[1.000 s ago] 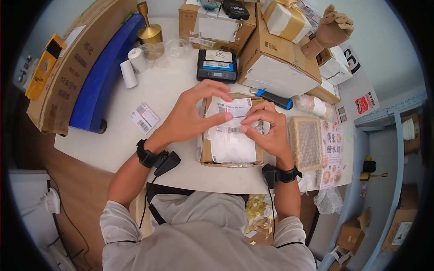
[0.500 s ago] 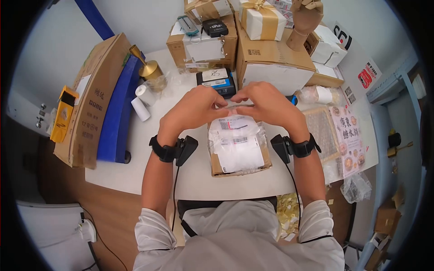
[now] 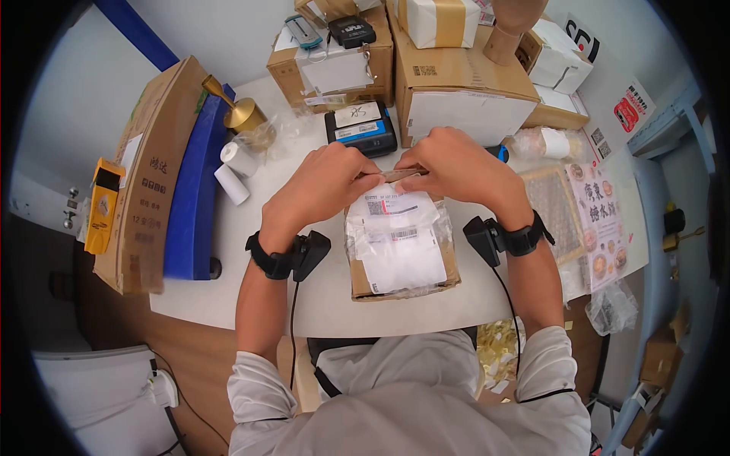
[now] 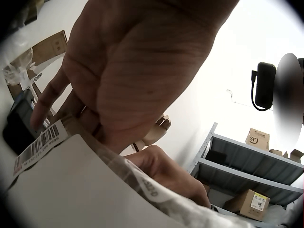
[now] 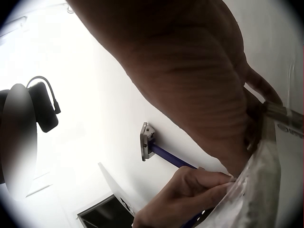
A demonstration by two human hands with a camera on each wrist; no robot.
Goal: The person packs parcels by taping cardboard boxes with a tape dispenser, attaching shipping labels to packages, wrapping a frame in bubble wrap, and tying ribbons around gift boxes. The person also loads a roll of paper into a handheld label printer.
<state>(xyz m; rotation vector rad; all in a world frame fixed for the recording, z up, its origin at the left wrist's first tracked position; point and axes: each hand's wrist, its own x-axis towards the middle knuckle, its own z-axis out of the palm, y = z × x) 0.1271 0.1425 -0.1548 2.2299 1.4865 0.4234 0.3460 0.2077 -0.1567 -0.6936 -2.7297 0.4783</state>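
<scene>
A cardboard parcel (image 3: 363, 275) in clear plastic wrap lies on the table before the person, a white shipping label (image 3: 403, 262) on its top. At its far edge the left hand (image 3: 323, 182) and the right hand (image 3: 464, 171) pinch a raised flap (image 3: 399, 175) between thumbs and fingers, a short distance apart. In the left wrist view the left hand (image 4: 137, 66) bends over the parcel's edge, beside a barcode label (image 4: 40, 145). The right wrist view has the right hand (image 5: 190, 80) at the wrapped edge (image 5: 256, 190), its fingertips partly hidden.
Behind the parcel stand a label printer (image 3: 361, 128) and large boxes (image 3: 464, 91). To the left are white rolls (image 3: 232, 182), a gold object (image 3: 245, 115) and a long carton (image 3: 148, 175). A bubble-wrapped item (image 3: 555, 213) and a printed sheet (image 3: 597, 224) lie on the right.
Both hands have moved from over the label to the parcel's far edge, where they now pinch a raised flap. The head view has also shifted.
</scene>
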